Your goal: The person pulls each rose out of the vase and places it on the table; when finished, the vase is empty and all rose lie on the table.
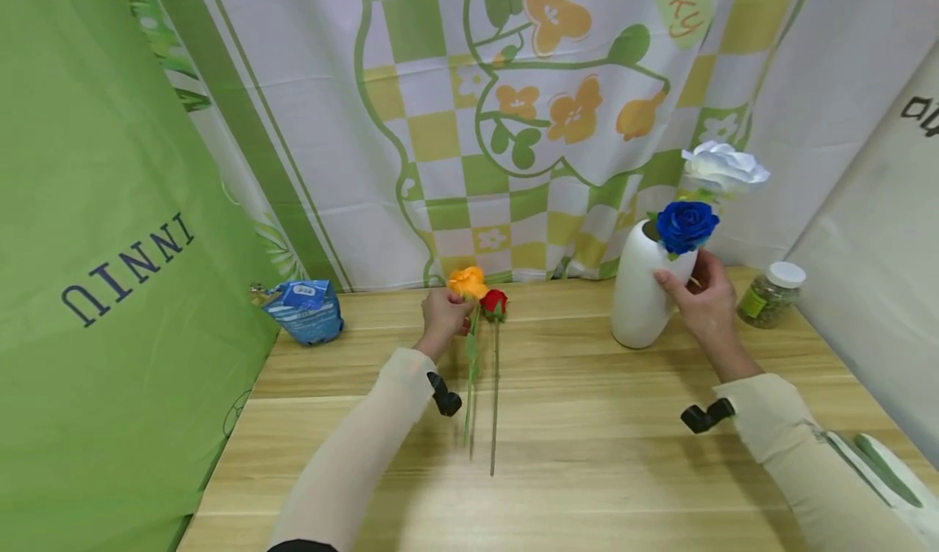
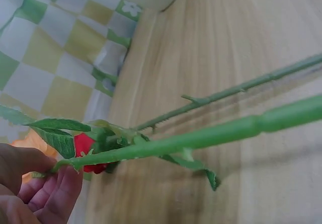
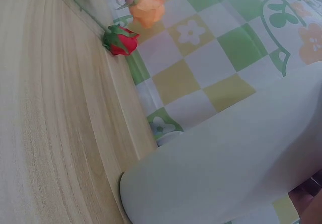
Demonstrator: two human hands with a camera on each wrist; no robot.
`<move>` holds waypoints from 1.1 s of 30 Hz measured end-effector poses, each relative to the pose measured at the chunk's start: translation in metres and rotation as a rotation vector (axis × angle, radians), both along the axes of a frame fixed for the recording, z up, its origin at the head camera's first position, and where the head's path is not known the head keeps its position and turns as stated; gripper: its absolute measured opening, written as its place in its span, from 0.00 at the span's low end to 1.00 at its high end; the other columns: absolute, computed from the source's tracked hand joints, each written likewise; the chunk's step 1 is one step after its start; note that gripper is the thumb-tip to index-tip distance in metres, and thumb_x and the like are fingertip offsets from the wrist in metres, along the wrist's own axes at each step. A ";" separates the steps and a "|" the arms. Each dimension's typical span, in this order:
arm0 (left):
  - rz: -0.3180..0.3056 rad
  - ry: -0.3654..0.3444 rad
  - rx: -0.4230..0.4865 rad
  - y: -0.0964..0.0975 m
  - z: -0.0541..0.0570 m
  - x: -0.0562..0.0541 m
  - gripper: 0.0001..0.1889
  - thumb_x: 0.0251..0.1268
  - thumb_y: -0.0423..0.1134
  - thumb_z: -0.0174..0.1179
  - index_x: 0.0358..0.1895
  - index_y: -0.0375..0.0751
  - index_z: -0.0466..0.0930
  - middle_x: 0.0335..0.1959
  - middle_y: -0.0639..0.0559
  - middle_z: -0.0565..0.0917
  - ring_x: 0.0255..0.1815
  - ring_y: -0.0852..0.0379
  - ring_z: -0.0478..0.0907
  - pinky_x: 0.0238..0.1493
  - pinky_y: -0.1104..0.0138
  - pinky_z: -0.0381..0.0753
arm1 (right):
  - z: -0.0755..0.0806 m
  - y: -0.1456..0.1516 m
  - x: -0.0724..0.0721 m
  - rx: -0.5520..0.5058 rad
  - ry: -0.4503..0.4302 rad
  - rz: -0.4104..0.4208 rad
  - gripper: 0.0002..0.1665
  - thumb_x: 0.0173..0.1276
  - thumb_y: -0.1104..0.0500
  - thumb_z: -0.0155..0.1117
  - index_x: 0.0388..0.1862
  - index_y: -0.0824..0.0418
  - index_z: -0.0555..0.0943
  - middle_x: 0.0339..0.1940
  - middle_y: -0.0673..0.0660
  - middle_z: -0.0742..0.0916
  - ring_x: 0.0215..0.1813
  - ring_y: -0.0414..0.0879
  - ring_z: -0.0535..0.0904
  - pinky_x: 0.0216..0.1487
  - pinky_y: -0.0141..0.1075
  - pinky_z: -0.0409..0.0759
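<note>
My left hand (image 1: 445, 317) pinches an orange rose (image 1: 468, 282) by its green stem (image 2: 201, 139), just under the bloom, above the table. Close beside it a red rose (image 1: 495, 302) lies with its thin stem pointing toward me. On the right, my right hand (image 1: 706, 298) grips the white vase (image 1: 640, 291) near its upper part, thumb on the front and fingers behind. The vase stands slightly tilted on the table. A blue rose (image 1: 686, 226) and a white rose (image 1: 725, 167) rise from its mouth; their stems are hidden inside.
A blue pouch (image 1: 306, 314) stands at the table's back left. Right of the vase is a clear jar (image 1: 770, 295) with a white lid. A patterned curtain (image 1: 499, 128) hangs behind the wooden table (image 1: 572, 454), and a green cloth (image 1: 110, 250) hangs at the left.
</note>
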State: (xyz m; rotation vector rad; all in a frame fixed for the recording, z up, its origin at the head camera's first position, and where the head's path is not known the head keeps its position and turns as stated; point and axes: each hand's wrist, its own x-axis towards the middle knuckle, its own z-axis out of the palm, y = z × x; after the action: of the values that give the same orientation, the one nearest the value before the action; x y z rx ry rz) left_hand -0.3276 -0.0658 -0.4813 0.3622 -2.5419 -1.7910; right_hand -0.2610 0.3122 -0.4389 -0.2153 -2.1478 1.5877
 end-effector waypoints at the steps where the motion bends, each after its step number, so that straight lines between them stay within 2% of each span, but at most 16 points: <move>1: -0.002 -0.004 0.000 0.000 -0.002 -0.001 0.14 0.57 0.34 0.73 0.20 0.42 0.75 0.15 0.50 0.80 0.08 0.60 0.78 0.18 0.62 0.86 | 0.000 0.000 0.000 0.003 0.001 0.001 0.39 0.66 0.54 0.71 0.73 0.57 0.67 0.64 0.51 0.78 0.62 0.36 0.75 0.62 0.23 0.78; 4: 0.001 -0.025 0.007 0.000 -0.009 -0.003 0.13 0.58 0.33 0.71 0.22 0.42 0.75 0.13 0.51 0.79 0.08 0.59 0.78 0.17 0.63 0.85 | 0.000 0.000 -0.001 0.006 0.011 0.002 0.38 0.66 0.54 0.71 0.73 0.57 0.68 0.63 0.51 0.78 0.62 0.36 0.76 0.61 0.22 0.78; 8: 0.009 -0.046 0.003 0.001 -0.015 -0.005 0.12 0.59 0.31 0.70 0.24 0.42 0.76 0.14 0.51 0.79 0.10 0.58 0.79 0.18 0.63 0.86 | 0.000 0.000 -0.001 0.012 0.023 0.006 0.38 0.66 0.55 0.71 0.72 0.58 0.68 0.62 0.51 0.79 0.61 0.35 0.76 0.58 0.20 0.78; 13: 0.019 -0.035 -0.001 0.001 -0.020 -0.004 0.10 0.59 0.31 0.70 0.25 0.38 0.78 0.17 0.50 0.79 0.10 0.59 0.78 0.16 0.64 0.85 | 0.001 -0.001 0.000 0.008 0.020 0.013 0.38 0.66 0.55 0.71 0.73 0.58 0.68 0.65 0.55 0.78 0.62 0.36 0.76 0.58 0.18 0.77; 23: 0.025 -0.014 0.039 -0.003 -0.032 0.000 0.07 0.59 0.31 0.70 0.27 0.36 0.80 0.21 0.39 0.86 0.09 0.59 0.78 0.18 0.61 0.86 | -0.002 -0.001 0.001 -0.010 0.020 0.012 0.38 0.66 0.56 0.71 0.73 0.59 0.68 0.64 0.55 0.78 0.60 0.35 0.75 0.53 0.14 0.76; 25: 0.024 -0.005 0.029 -0.004 -0.034 0.001 0.08 0.59 0.31 0.70 0.27 0.37 0.80 0.22 0.42 0.85 0.10 0.59 0.78 0.18 0.62 0.86 | -0.002 -0.001 0.002 -0.010 0.023 0.017 0.38 0.66 0.56 0.71 0.73 0.59 0.67 0.64 0.54 0.78 0.60 0.35 0.75 0.53 0.15 0.76; 30: 0.025 0.006 -0.065 -0.004 -0.035 0.002 0.12 0.58 0.34 0.72 0.23 0.41 0.78 0.18 0.52 0.79 0.10 0.62 0.78 0.15 0.67 0.83 | -0.001 -0.001 0.002 -0.023 0.041 0.018 0.38 0.66 0.57 0.71 0.72 0.59 0.68 0.60 0.48 0.79 0.59 0.34 0.76 0.53 0.15 0.76; 33: 0.027 0.009 -0.091 -0.004 -0.036 0.003 0.14 0.58 0.34 0.72 0.21 0.44 0.76 0.15 0.54 0.77 0.10 0.63 0.77 0.13 0.69 0.81 | -0.001 -0.002 0.002 -0.035 0.052 0.017 0.37 0.65 0.57 0.71 0.71 0.60 0.69 0.57 0.44 0.79 0.57 0.34 0.76 0.52 0.14 0.76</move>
State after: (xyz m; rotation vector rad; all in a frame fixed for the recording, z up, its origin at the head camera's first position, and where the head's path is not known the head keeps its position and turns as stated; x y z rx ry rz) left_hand -0.3248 -0.0701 -0.5171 0.3825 -2.5883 -1.6569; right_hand -0.2592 0.3103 -0.4394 -0.1653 -2.0898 1.6238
